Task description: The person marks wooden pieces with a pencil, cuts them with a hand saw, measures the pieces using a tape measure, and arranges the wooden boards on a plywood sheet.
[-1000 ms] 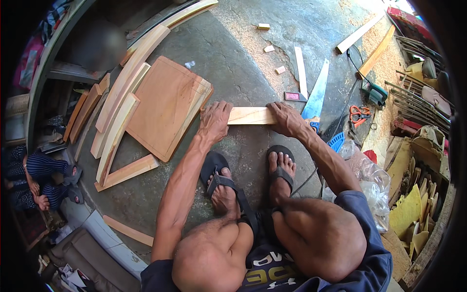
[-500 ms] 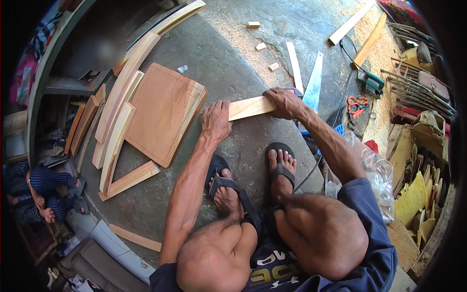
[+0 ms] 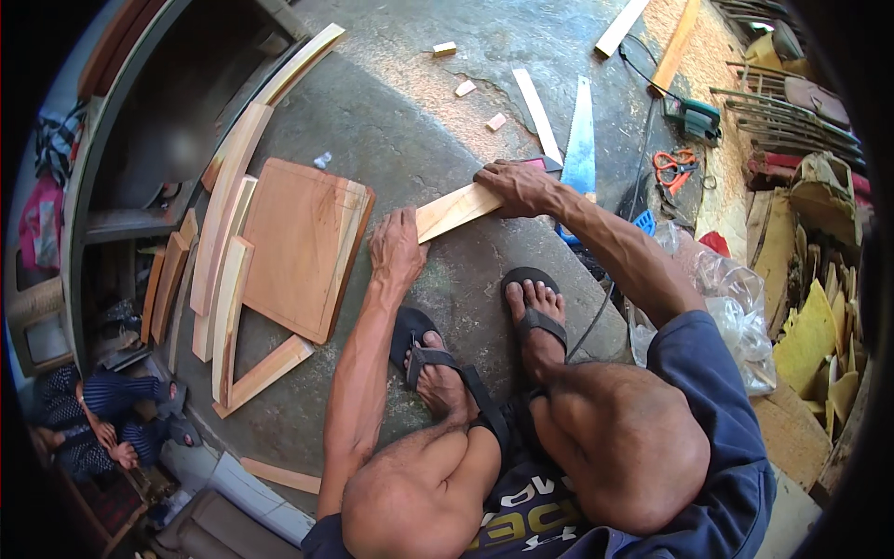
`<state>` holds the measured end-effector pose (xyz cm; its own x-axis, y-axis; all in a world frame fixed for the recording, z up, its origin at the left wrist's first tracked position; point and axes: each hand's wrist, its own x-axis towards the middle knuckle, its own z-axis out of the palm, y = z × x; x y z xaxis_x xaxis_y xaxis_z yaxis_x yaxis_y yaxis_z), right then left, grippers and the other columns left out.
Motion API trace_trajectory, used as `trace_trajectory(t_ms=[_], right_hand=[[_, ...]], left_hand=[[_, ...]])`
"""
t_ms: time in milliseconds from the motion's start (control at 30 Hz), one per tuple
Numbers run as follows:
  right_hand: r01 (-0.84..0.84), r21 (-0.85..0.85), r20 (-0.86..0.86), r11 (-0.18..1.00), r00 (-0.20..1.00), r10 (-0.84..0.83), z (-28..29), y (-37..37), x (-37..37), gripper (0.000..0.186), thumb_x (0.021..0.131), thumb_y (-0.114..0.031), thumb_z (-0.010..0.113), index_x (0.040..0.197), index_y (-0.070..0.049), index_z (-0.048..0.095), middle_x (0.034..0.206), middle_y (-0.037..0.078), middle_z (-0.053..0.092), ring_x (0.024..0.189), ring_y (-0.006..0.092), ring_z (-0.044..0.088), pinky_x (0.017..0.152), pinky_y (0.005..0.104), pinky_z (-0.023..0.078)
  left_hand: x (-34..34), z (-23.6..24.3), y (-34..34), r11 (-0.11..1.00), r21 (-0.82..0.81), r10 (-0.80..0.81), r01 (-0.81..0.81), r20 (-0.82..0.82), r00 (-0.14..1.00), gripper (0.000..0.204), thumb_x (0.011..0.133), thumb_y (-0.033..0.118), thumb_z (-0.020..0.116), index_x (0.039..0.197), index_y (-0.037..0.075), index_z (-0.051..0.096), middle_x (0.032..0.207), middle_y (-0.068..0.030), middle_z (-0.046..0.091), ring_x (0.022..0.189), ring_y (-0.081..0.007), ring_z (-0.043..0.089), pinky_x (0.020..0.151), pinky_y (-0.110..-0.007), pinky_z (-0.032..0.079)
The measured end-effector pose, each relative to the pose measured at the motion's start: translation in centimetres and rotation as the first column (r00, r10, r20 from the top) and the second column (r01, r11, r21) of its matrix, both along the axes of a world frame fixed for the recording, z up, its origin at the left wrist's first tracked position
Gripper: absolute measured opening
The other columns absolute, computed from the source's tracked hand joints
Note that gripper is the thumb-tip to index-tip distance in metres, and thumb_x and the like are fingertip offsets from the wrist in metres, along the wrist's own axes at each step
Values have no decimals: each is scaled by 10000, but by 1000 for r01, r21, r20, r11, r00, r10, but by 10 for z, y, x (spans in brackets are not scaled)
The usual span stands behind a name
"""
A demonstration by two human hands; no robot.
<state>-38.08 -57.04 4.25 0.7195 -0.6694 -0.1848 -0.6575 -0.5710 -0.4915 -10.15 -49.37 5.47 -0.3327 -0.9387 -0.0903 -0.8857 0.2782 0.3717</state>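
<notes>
A short, pale wooden board (image 3: 456, 212) is held between my hands, tilted up toward the right just above the concrete floor or touching it; I cannot tell which. My left hand (image 3: 398, 247) is closed around its left end, and my right hand (image 3: 521, 189) grips the right end from above. Just left of my left hand lies a broad, reddish-brown wooden panel (image 3: 303, 242). Beyond my right hand rests a handsaw (image 3: 579, 140) with a blue handle, partly hidden by my right forearm. A thin wooden strip (image 3: 535, 112) lies beside the blade.
Several curved wooden pieces (image 3: 230, 307) lie left of the panel. Orange-handled scissors (image 3: 672, 170) and a green corded power tool (image 3: 697, 121) are at the right, near clear plastic bags (image 3: 736, 307). Wood scraps (image 3: 805, 345) pile up far right. Another person's hands (image 3: 116, 447) show at lower left.
The whole view has turned slightly, shifting the far floor items leftward. The board, still in both hands, now slants more steeply up to the right.
</notes>
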Motion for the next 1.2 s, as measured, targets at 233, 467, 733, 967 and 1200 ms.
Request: trace_trajectory(t_ms=[233, 467, 733, 967, 1200], right_hand=[[99, -168, -19, 981, 994, -104, 16, 22, -13, 805, 741, -227, 840, 1426, -72, 446, 1307, 209, 558, 1220, 387, 561, 1047, 437, 470], [913, 108, 387, 394, 326, -862, 53, 150, -115, 617, 850, -156, 764, 1409, -54, 523, 1203, 202, 643, 1032, 334, 664, 934, 417, 526], [964, 150, 89, 219, 207, -974, 8, 291, -139, 318, 905, -117, 686, 1205, -13, 672, 963, 174, 716, 868, 275, 704, 788, 382, 552], [931, 285, 155, 228, 190, -969, 14, 283, -130, 274, 901, -113, 681, 1148, 5, 683, 980, 200, 720, 862, 320, 714, 787, 405, 557], [903, 360, 98, 233, 212, -972, 17, 269, -125, 273, 911, -121, 669, 1153, 6, 681, 980, 213, 721, 872, 329, 719, 796, 406, 559]], left_hand=[[7, -3, -5, 994, 96, -67, 56, 113, 991, 763, 727, 238, 865, 1344, 16, 475, 1227, -186, 597, 1176, -366, 572, 1009, -493, 424], [-18, 46, -39, 936, 97, -350, 338, 158, 923, 1060, 757, 360, 859, 1555, 5, 258, 1400, -222, 505, 1300, -381, 499, 1073, -505, 381], [-72, 38, -71, 865, 304, -446, 399, 100, 890, 1037, 759, 382, 855, 1537, 18, 275, 1394, -238, 508, 1268, -427, 527, 1017, -524, 453], [-113, 4, -56, 954, 163, -248, 253, -49, 967, 732, 773, 276, 838, 1334, 2, 457, 1178, -257, 619, 1099, -437, 623, 924, -501, 512], [-137, 5, -62, 952, 217, -213, 216, -35, 976, 638, 773, 239, 832, 1267, 9, 501, 1084, -246, 647, 1002, -450, 650, 855, -509, 536]])
